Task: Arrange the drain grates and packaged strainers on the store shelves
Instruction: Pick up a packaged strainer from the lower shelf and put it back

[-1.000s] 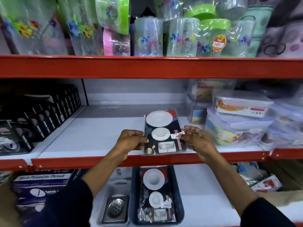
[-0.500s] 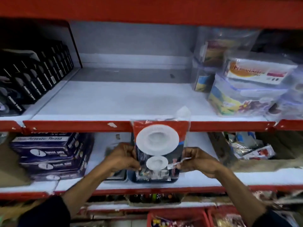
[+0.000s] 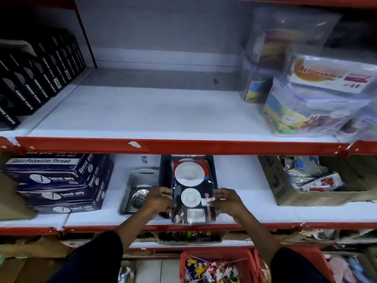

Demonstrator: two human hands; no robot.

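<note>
A packaged strainer set (image 3: 191, 193), a clear bag with a black and red card and white round strainers, is held over a dark blue tray (image 3: 164, 170) on the lower shelf. My left hand (image 3: 158, 199) grips its left edge and my right hand (image 3: 226, 199) grips its right edge by the price tag. Another packet shows under it at the tray's far end. A steel drain grate (image 3: 138, 198) lies in a grey holder just left of the tray, partly behind my left hand.
Dark blue thread boxes (image 3: 57, 180) are stacked at the lower left, a cardboard box of packets (image 3: 306, 180) at the lower right. The white upper shelf (image 3: 153, 113) has black boxes (image 3: 30, 78) left and clear plastic containers (image 3: 306, 94) right. A red basket (image 3: 216, 266) sits below.
Both hands have brought the strainer packet down from the upper shelf to the blue tray on the lower shelf. The view has tilted downward.
</note>
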